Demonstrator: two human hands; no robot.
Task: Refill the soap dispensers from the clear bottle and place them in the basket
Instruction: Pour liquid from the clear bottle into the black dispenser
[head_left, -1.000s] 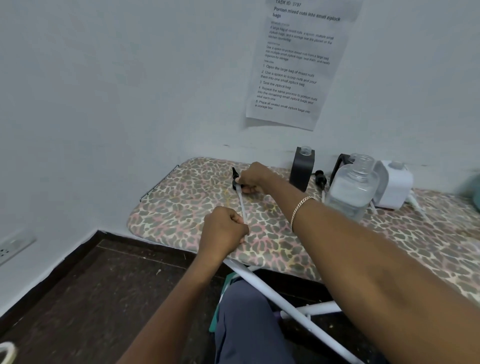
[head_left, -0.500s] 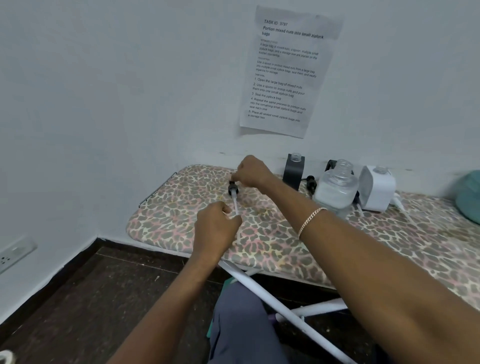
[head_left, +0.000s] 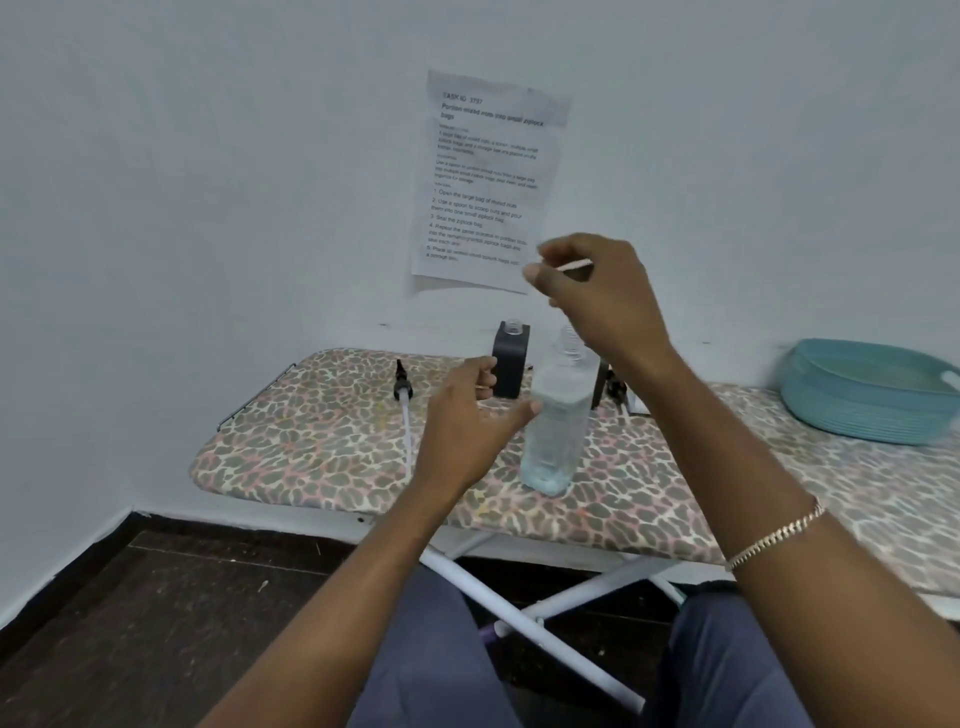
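The clear bottle (head_left: 555, 431) stands uncapped on the leopard-print board (head_left: 311, 447), partly filled with clear liquid. My left hand (head_left: 465, 423) is open just left of it, thumb tip at the bottle's side, holding nothing. My right hand (head_left: 597, 301) hovers above the bottle's neck with loosely curled fingers; it is blurred and I see nothing in it. A black dispenser (head_left: 511, 361) with its neck open stands behind my left hand. A black pump head with a white tube (head_left: 403, 402) lies on the board at the left. The teal basket (head_left: 872, 392) sits far right.
A second black pump (head_left: 616, 388) and a dark dispenser edge peek out behind my right forearm. A printed sheet (head_left: 483, 182) hangs on the wall. The board's white legs (head_left: 519, 613) cross over my knees above a dark floor.
Both hands have let go of the pump and tube, which now lies on the board. My left hand moved right to the bottle and my right hand rose above it.
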